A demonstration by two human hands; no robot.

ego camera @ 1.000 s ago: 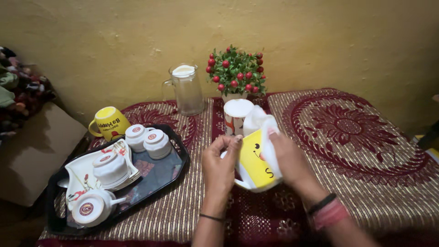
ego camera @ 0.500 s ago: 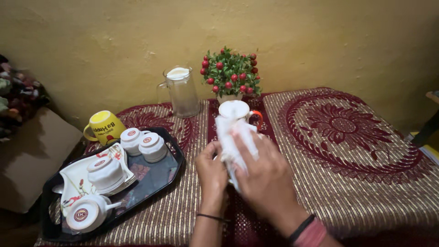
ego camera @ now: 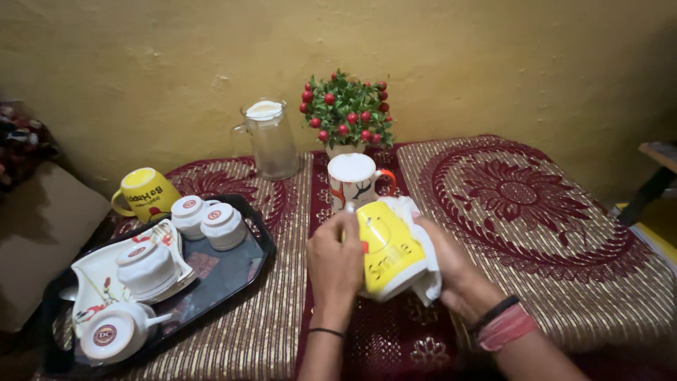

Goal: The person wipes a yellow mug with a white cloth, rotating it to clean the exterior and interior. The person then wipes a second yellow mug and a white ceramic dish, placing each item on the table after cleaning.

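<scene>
My left hand (ego camera: pixel 334 262) grips a yellow mug (ego camera: pixel 386 248) with a printed face and holds it on its side above the table. My right hand (ego camera: pixel 448 264) presses a white cloth (ego camera: pixel 417 243) against the mug's right side, from below and behind. Just beyond them an upturned white mug with an orange handle (ego camera: pixel 353 180) stands on the maroon and gold tablecloth (ego camera: pixel 557 247).
A black tray (ego camera: pixel 226 271) at the left carries several upturned white cups and a white dish. Behind it stand a second yellow mug (ego camera: pixel 144 194), an upturned glass jug (ego camera: pixel 270 138) and a small potted plant with red berries (ego camera: pixel 345 113). A yellow wall runs behind.
Half a second ago my right hand and the cloth covered the mug from above. Now the cloth is at its right side and the yellow face shows. The view has drifted slightly right.
</scene>
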